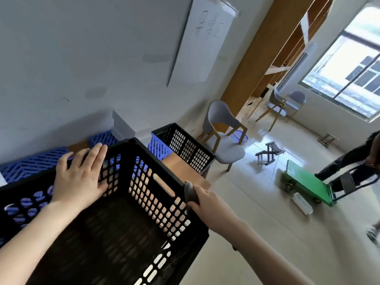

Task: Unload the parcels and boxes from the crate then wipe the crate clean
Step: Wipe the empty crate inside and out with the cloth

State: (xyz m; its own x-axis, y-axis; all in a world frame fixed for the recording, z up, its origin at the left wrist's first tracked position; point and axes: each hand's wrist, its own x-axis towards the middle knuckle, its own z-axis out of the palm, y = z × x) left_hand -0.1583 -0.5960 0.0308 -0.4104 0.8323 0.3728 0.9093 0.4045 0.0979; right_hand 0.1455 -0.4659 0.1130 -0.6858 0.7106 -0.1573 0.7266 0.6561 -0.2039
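**Q:** How far along was the task?

**A:** The black crate showed a bare floor with no parcel or box inside, so the unloading appeared complete. Wiping seemed to be the step in hand. How much of the walls remained to be wiped could not be told.

**Q:** Where did the crate lie relative to the hands?

**A:** It lay between them, directly below the camera. The left hand lay flat on the far-left wall, its fingers straight and reaching past the rim, apparently steadying the crate. The right hand gripped a grey cloth and pressed it against the rim at the right-hand corner.

**Q:** What stood beyond?

**A:** A second black crate and some blue crates stood near the wall.
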